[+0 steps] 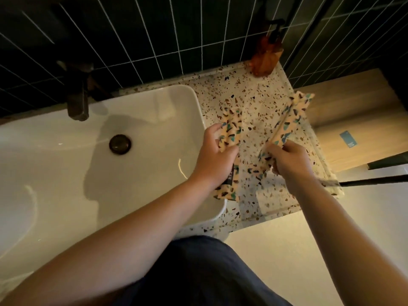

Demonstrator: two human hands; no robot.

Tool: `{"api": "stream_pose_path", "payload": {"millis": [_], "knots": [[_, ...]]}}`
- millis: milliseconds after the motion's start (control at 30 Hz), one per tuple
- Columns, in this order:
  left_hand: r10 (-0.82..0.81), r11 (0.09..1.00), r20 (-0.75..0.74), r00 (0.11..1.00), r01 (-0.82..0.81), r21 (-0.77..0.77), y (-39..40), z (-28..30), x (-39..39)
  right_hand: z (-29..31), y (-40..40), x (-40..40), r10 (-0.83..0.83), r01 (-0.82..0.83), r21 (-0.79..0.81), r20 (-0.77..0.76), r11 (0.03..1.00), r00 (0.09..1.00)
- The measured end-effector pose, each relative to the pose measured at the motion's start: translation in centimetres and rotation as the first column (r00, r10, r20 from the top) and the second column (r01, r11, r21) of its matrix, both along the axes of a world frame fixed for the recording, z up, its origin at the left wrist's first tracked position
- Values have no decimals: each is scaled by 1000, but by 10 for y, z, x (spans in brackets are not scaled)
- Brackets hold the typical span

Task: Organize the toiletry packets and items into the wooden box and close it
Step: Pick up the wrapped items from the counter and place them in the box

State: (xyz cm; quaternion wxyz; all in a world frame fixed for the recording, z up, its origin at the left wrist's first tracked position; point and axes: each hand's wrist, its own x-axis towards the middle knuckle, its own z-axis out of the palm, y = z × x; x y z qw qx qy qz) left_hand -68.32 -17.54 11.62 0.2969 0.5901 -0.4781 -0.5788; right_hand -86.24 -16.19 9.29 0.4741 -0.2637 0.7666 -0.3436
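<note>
My left hand [215,159] is closed on patterned peach toiletry packets [230,131], which fan out above my fingers and below my wrist, over the edge between sink and counter. My right hand [289,161] grips another bunch of the same patterned packets [291,120], with a thin pale wooden strip running along them, raised over the counter's right side. A pale wooden edge [279,212] near the counter's front may be the wooden box; blur keeps me from telling its shape or whether it is open.
The speckled terrazzo counter [238,93] lies right of a white sink [123,120] with a dark drain and a dark tap [77,102]. An amber pump bottle [266,56] stands at the back by the dark tiled wall. A dark bar [375,180] crosses at the right.
</note>
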Motion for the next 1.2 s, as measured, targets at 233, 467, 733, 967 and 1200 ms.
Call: {"api": "stream_pose_path", "payload": {"millis": [233, 467, 733, 967, 1200], "knots": [[157, 978, -32, 987, -160, -136, 36, 19, 134, 46, 28, 126, 245, -243, -141, -7, 960, 970], [294, 945, -42, 955, -297, -136, 71, 14, 294, 58, 43, 283, 446, -448, -226, -63, 865, 893], [298, 948, -58, 953, -302, -96, 88, 1, 473, 53, 59, 461, 470, -456, -251, -6, 854, 883], [209, 976, 72, 975, -204, -72, 89, -16, 600, 48, 61, 574, 527, -526, -236, -66, 817, 847], [226, 967, 529, 818, -125, -220, 43, -40, 680, 47, 26, 649, 653, -664, -128, -123, 737, 748]]}}
